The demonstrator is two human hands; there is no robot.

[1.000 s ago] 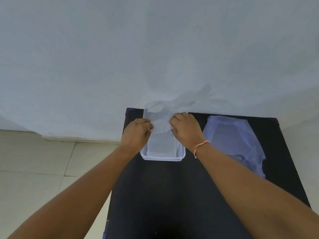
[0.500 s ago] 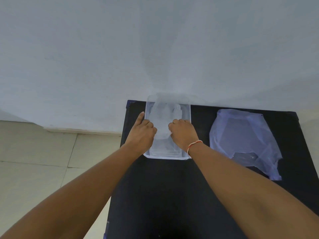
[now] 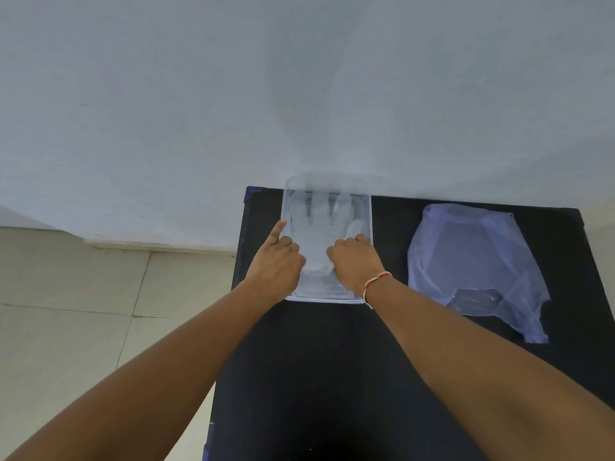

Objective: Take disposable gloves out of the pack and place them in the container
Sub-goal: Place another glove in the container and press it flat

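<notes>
A clear disposable glove [image 3: 317, 224] lies flat, fingers pointing away from me, inside the transparent rectangular container [image 3: 370, 214] at the far left of the black table. My left hand [image 3: 278, 262] rests at the glove's left cuff edge with its index finger stretched along the container's left rim. My right hand [image 3: 352, 261], with a thread band on the wrist, has its fingers curled down on the glove's right side. Both hands grip the cuff end. The translucent bluish glove pack [image 3: 476, 261] lies crumpled to the right, untouched.
The black table [image 3: 332, 377] stands against a pale wall [image 3: 299, 94], with the container touching the wall. A tiled floor [image 3: 83, 327] lies beyond the table's left edge. Bare table surface separates the container from the pack.
The glove was held up above the container against the wall. It has been lowered and now lies spread flat inside. My hands came down with it, and the view shifted left.
</notes>
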